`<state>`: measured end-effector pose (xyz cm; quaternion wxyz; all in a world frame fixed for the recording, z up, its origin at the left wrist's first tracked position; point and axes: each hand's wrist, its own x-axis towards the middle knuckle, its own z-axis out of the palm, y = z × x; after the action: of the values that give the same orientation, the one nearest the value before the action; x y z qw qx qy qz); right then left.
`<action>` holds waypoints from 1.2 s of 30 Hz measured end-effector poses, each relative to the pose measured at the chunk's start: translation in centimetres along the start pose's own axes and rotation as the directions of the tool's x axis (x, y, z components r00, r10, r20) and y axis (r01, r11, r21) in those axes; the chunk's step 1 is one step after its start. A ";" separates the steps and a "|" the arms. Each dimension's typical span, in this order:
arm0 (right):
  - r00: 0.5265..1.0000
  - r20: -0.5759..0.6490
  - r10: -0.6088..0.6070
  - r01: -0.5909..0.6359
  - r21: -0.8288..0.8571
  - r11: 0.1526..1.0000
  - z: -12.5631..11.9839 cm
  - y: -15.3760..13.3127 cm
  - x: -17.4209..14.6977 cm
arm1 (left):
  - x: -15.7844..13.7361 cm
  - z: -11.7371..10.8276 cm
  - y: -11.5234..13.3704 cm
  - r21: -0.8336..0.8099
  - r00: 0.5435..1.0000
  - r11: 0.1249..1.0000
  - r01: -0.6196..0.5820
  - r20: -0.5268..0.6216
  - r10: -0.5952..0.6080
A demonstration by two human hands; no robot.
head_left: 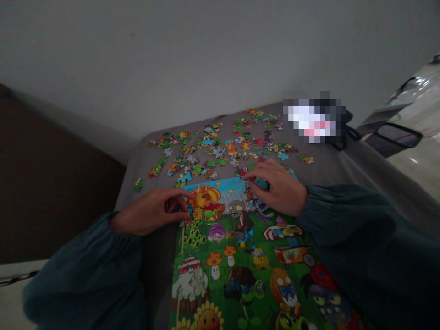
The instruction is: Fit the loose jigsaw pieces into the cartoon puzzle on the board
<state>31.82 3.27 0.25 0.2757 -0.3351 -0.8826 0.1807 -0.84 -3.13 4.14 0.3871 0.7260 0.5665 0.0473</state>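
Note:
A cartoon jigsaw puzzle [220,247], with plants and zombies on green ground under a blue sky strip, lies before me. My left hand [156,211] rests at its upper left edge, thumb and forefinger apart, tips touching the picture beside a pumpkin figure. At the top edge, my right hand [275,185] has its fingers bent inward, the tips on a small puzzle piece [244,180] that they mostly cover. Part of the puzzle's upper right is hidden under this hand.
Several loose puzzle pieces [206,151] are scattered on the grey cloth surface [137,160] beyond the puzzle. A blurred-out object [314,120] sits at the back right, near a dark-framed item [398,135]. A pale wall [206,59] rises behind; a dark brown panel [51,183] stands left.

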 end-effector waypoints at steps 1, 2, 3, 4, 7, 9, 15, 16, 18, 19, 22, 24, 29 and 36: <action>1.000 -0.001 0.006 -0.006 -0.001 1.000 0.0 0.0 0.0 | 0.0 0.0 0.0 0.012 1.000 1.000 0.003 -0.009 -0.003; 1.000 -0.002 0.011 -0.011 0.000 1.000 0.0 0.0 0.0 | 0.1 0.0 0.0 0.023 1.000 1.000 0.006 -0.026 -0.005; 1.000 -0.002 0.016 -0.016 0.002 1.000 0.1 0.1 0.0 | 0.1 0.0 0.0 0.029 0.999 1.000 0.010 -0.042 -0.009; 1.000 -0.003 0.019 -0.019 0.003 1.000 0.1 0.1 0.0 | 0.1 0.0 0.0 0.032 0.998 0.999 0.016 -0.054 -0.014; 1.000 -0.001 0.013 -0.013 -0.001 1.000 0.1 0.1 0.0 | 0.0 0.1 0.0 0.032 0.999 0.999 0.032 -0.041 -0.031; 1.000 -0.001 0.004 -0.004 -0.006 1.000 0.2 0.0 0.0 | 0.0 0.3 0.0 0.046 0.999 0.998 0.048 0.003 -0.048; 1.000 -0.017 -0.005 0.005 0.000 1.000 0.3 0.0 -0.1 | 0.5 0.8 -0.3 0.069 0.994 0.993 0.099 0.048 -0.102; 1.000 -0.017 -0.008 0.008 -0.001 1.000 0.3 0.0 -0.1 | 0.6 0.8 -0.4 0.068 0.993 0.992 0.103 0.048 -0.106; 1.000 -0.015 -0.014 0.014 -0.004 1.000 0.2 0.0 -0.1 | 0.6 0.7 -0.5 0.063 0.993 0.992 0.107 0.050 -0.110; 1.000 -0.013 -0.015 0.015 -0.005 1.000 0.2 -0.1 -0.1 | 0.6 0.7 -0.6 0.058 0.992 0.992 0.108 0.051 -0.111; 1.000 0.004 -0.001 0.001 -0.001 1.000 0.1 -0.2 0.0 | 0.6 0.6 -0.8 0.041 0.992 0.993 0.111 0.050 -0.113; 1.000 0.016 0.012 -0.013 0.003 1.000 0.0 -0.2 0.0 | 0.7 0.6 -0.9 0.030 0.992 0.993 0.113 0.047 -0.114; 1.000 0.012 0.022 -0.022 0.006 1.000 0.0 -0.2 0.0 | 0.7 0.7 -0.9 0.020 0.992 0.993 0.114 0.053 -0.115; 1.000 -0.007 -0.006 0.006 0.011 1.000 0.2 -0.1 -0.1 | 0.4 0.5 -0.6 0.020 0.990 0.994 0.111 0.091 -0.112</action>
<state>31.71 3.11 0.13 0.2811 -0.3317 -0.8816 0.1836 -0.91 -2.99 3.27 0.4094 0.6974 0.5881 -0.0119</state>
